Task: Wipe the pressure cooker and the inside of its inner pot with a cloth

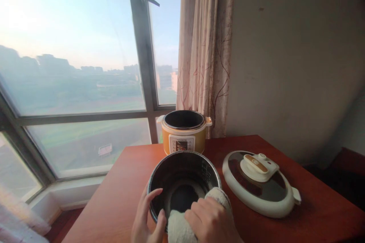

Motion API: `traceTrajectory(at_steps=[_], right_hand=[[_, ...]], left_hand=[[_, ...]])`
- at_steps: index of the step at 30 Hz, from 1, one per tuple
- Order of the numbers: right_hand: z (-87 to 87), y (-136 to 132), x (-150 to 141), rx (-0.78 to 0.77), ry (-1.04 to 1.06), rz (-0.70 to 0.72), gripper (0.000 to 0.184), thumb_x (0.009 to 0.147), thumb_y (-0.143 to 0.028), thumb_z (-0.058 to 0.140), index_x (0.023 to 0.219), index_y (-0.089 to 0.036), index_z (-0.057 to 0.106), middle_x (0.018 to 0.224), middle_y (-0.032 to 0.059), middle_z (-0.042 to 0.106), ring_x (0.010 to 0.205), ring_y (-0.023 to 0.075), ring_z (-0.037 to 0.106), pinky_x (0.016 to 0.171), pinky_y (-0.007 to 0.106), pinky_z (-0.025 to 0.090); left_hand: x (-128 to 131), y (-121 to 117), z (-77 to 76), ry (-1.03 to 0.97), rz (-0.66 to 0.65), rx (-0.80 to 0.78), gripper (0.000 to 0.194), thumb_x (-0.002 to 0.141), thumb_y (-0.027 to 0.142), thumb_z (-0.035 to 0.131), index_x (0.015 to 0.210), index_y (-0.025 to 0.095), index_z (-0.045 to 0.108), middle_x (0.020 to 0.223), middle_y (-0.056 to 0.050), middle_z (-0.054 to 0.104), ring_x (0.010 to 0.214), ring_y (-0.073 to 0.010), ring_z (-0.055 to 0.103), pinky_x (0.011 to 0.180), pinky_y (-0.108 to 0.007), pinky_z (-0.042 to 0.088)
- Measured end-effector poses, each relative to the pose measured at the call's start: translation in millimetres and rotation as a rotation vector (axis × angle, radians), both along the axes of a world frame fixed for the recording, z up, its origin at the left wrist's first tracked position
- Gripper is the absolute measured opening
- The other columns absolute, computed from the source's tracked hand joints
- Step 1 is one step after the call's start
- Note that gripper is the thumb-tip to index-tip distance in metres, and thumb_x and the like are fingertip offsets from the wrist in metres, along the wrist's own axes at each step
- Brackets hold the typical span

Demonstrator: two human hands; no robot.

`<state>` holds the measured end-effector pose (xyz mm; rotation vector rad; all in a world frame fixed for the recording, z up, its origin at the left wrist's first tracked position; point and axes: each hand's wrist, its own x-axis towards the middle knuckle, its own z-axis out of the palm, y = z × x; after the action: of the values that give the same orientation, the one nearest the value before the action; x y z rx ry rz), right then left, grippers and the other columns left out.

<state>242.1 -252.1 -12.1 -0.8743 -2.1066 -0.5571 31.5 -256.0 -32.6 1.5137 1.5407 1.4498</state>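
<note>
A dark inner pot [184, 176] stands on the red-brown table [119, 197] right in front of me. My left hand [146, 218] curls around the pot's near left rim, thumb and fingers on its wall. My right hand [209, 222] is closed on a white cloth [178, 229], which drapes over the pot's near rim and reaches inside. Behind the pot, an orange and white electric cooker body [184, 133] sits open and lidless at the table's far edge. Its round white lid [261, 182] lies flat on the table to the right.
A large window [71, 64] fills the left, its sill below the table's far-left edge. A patterned curtain [203, 45] hangs behind the cooker, beside a plain wall [293, 57]. The table's right edge drops into a dark corner.
</note>
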Motion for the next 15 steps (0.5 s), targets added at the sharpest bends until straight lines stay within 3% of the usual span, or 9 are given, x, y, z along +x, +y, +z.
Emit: traceTrajectory(at_steps=[6, 11, 15], right_hand=[[0.5, -5, -3, 0.0, -0.054, 0.017, 0.022, 0.088, -0.009, 0.048, 0.071, -0.023, 0.05, 0.059, -0.0027, 0.053, 0.052, 0.0161, 0.046, 0.055, 0.036, 0.02], [17.3, 0, 17, -0.192, -0.268, 0.11, 0.012, 0.087, -0.019, 0.058, 0.077, -0.023, 0.053, 0.068, -0.004, 0.061, 0.058, 0.0149, 0.052, 0.054, 0.035, 0.024], [32.8, 5, 37, -0.365, -0.354, 0.146, 0.02, 0.077, -0.033, 0.072, 0.078, -0.024, 0.055, 0.074, -0.0044, 0.065, 0.066, 0.0152, 0.057, 0.056, 0.032, 0.029]], left_hand=[[-4, 18, 18.3, -0.039, -0.081, -0.043, 0.034, 0.065, 0.027, 0.062, 0.098, 0.021, 0.07, 0.105, -0.009, 0.074, 0.102, -0.0327, 0.068, 0.093, -0.042, 0.052], [-22, 43, 37.4, -0.042, -0.313, -0.072, 0.031, 0.066, 0.025, 0.063, 0.096, 0.02, 0.07, 0.098, -0.007, 0.073, 0.095, -0.0291, 0.066, 0.086, -0.036, 0.051], [-39, 65, 50.9, -0.119, -0.535, -0.18, 0.04, 0.07, 0.029, 0.067, 0.108, 0.021, 0.07, 0.104, -0.006, 0.074, 0.095, -0.0279, 0.066, 0.082, -0.034, 0.051]])
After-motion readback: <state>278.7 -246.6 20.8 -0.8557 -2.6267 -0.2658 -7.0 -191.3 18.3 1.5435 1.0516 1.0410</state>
